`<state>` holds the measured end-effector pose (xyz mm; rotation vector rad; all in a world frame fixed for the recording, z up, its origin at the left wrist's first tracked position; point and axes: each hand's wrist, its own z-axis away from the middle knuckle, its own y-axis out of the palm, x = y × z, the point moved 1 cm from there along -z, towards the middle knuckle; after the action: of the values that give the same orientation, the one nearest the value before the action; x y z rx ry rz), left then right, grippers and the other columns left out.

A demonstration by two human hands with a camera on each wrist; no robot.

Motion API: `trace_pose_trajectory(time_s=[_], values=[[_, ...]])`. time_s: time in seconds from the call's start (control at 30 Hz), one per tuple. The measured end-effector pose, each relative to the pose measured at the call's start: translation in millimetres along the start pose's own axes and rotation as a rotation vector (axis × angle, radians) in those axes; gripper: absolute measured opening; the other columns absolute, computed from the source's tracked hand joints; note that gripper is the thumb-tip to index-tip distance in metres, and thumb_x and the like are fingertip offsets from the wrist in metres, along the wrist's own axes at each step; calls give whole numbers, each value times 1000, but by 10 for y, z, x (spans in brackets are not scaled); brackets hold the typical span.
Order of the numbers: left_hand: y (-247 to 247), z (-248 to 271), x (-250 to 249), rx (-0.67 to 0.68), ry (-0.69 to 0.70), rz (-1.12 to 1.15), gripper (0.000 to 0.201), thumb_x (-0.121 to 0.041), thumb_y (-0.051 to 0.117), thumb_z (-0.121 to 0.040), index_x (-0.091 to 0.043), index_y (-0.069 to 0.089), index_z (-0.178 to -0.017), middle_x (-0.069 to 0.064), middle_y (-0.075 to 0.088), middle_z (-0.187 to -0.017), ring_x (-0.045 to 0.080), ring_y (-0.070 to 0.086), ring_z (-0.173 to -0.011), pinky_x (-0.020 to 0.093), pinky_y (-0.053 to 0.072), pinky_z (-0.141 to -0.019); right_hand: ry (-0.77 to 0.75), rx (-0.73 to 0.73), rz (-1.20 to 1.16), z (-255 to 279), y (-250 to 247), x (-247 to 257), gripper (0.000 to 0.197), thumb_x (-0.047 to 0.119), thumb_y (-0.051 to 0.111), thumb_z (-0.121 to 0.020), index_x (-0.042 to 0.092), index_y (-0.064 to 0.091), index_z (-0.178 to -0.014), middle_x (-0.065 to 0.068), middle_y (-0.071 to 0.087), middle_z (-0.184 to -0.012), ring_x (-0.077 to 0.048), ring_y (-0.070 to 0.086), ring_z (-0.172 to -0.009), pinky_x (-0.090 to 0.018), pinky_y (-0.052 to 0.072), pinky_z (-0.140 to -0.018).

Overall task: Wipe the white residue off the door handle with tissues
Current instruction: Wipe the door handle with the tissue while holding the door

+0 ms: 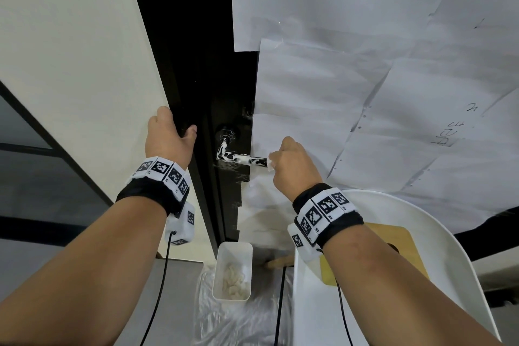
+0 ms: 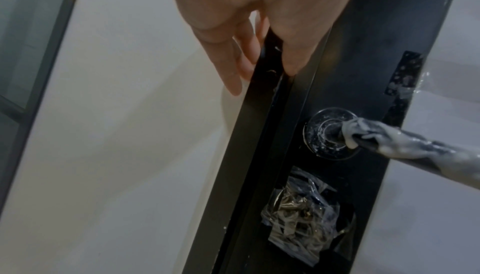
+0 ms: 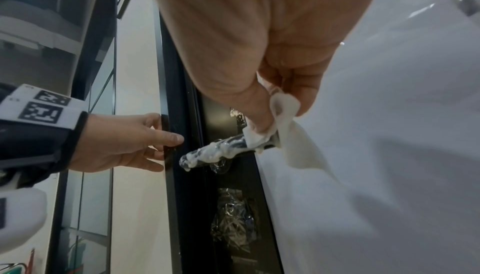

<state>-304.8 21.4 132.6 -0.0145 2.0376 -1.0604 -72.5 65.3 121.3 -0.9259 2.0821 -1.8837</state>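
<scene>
The black door handle juts from the dark door and is smeared with white residue along its lever. My right hand pinches a white tissue between thumb and fingers and presses it on the lever's free end. In the right wrist view the tissue wraps over that end under my right hand, and a loose flap hangs down. My left hand grips the door's black edge left of the handle, thumb on the handle side and fingers behind.
White paper sheets cover the door face to the right. A lock wrapped in clear plastic sits below the handle. On the floor stands a white bin with used tissues, on plastic sheeting. A white chair is at the lower right.
</scene>
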Motion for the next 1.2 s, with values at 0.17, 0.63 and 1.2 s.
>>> trace_pose_trajectory(time_s=[0.17, 0.63, 1.2], values=[[3, -4, 11, 9, -4, 0, 35, -31, 65, -85, -8, 42, -97, 14, 52, -96, 29, 50, -69, 34, 37, -57, 7, -21, -6, 28, 67, 13, 18, -13, 48, -79, 1, 57, -73, -15, 45, -94, -28, 43, -77, -38, 44, -57], [21, -22, 41, 22, 0, 9, 35, -32, 65, -85, -8, 43, -99, 15, 55, -97, 30, 53, -71, 35, 39, -57, 17, -83, 20, 37, 163, -76, 13, -6, 55, -83, 5, 59, -78, -7, 42, -86, -21, 34, -76, -32, 34, -56], [25, -15, 43, 11, 1, 6, 36, -30, 66, -85, -6, 43, -99, 16, 54, -97, 30, 49, -70, 35, 36, -58, 63, -112, -17, 62, 89, -160, 23, -13, 50, -80, 5, 51, -67, -12, 40, -91, -25, 42, -74, -32, 37, -59]])
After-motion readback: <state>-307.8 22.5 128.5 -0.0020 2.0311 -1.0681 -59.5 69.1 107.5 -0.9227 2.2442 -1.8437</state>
